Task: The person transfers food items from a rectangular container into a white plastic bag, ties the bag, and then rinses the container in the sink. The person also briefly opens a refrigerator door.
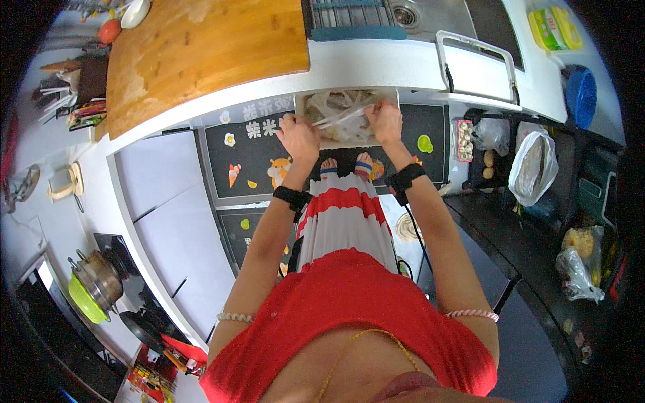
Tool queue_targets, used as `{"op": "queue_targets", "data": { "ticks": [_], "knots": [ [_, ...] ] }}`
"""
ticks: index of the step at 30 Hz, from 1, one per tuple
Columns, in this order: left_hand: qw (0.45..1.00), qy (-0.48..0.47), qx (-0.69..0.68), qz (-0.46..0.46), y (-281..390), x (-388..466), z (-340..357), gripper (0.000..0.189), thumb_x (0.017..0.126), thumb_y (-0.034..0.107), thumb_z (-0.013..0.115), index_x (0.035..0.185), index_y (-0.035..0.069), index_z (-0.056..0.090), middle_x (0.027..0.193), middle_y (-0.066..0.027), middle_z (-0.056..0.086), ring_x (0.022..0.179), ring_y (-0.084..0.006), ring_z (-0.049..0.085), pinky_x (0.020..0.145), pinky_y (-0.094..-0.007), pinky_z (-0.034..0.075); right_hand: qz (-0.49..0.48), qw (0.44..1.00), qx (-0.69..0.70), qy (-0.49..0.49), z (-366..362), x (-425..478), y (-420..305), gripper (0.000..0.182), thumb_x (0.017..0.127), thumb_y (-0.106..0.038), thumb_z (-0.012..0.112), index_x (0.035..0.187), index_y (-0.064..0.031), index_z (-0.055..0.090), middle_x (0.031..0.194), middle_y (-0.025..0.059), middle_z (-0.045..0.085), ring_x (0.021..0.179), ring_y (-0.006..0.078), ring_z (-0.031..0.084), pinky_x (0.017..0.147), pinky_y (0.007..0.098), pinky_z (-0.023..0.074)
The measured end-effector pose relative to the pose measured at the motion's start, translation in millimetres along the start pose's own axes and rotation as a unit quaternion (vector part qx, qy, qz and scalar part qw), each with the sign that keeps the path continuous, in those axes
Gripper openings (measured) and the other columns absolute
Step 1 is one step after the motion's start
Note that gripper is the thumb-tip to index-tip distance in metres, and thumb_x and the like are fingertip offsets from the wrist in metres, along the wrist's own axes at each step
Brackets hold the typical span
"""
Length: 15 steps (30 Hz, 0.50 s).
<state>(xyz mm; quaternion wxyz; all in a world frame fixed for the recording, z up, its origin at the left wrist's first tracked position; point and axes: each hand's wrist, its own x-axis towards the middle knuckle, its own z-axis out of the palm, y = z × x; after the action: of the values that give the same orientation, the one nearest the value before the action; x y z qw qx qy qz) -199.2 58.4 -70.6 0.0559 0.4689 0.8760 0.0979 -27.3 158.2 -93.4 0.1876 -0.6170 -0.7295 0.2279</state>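
Observation:
An open white drawer (347, 144) juts from under the counter in front of me, with a translucent plastic bag (342, 113) bunched up inside it. At the drawer's left side, my left hand (301, 136) has its fingers curled by the bag. My right hand (387, 122) pinches the plastic at the right side. A twisted strip of the bag stretches between both hands. What the bag contains is hard to make out through the film. Both wrists wear black bands.
A wooden board (211, 55) lies on the white counter (352, 65), left of a steel sink (438, 20). A white folding frame (478, 65) overhangs the counter edge at right. Farther right, a shelf holds a white plastic bag (533, 169). Dark printed mats (242, 156) cover the floor.

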Motion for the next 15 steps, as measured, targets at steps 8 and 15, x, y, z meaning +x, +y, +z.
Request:
{"op": "queue_targets", "data": {
  "ticks": [8, 15],
  "knots": [
    [0.991, -0.003, 0.071, 0.112, -31.2, 9.3, 7.4, 0.028, 0.067, 0.018, 0.062, 0.092, 0.008, 0.052, 0.094, -0.0093, 0.049, 0.09, -0.0249, 0.046, 0.075, -0.0357, 0.037, 0.077, 0.984, -0.069, -0.144, -3.8, 14.6, 23.7, 0.034, 0.067, -0.026, 0.062, 0.085, 0.0018, 0.053, 0.078, 0.0208, 0.058, 0.08, 0.0398, 0.056, 0.065, 0.0443, 0.0465],
    [0.856, -0.227, -0.463, -0.038, -35.0, 9.9, 5.5, 0.005, 0.071, 0.005, 0.053, 0.073, 0.001, 0.055, 0.079, -0.0056, 0.052, 0.09, -0.0237, 0.052, 0.063, -0.0341, 0.047, 0.328, 0.72, 0.564, -0.239, -5.5, 11.0, 42.6, 0.016, 0.073, -0.015, 0.055, 0.084, -0.0031, 0.055, 0.063, 0.0017, 0.053, 0.044, 0.0101, 0.039, 0.038, 0.0215, 0.0289]
  ]
}}
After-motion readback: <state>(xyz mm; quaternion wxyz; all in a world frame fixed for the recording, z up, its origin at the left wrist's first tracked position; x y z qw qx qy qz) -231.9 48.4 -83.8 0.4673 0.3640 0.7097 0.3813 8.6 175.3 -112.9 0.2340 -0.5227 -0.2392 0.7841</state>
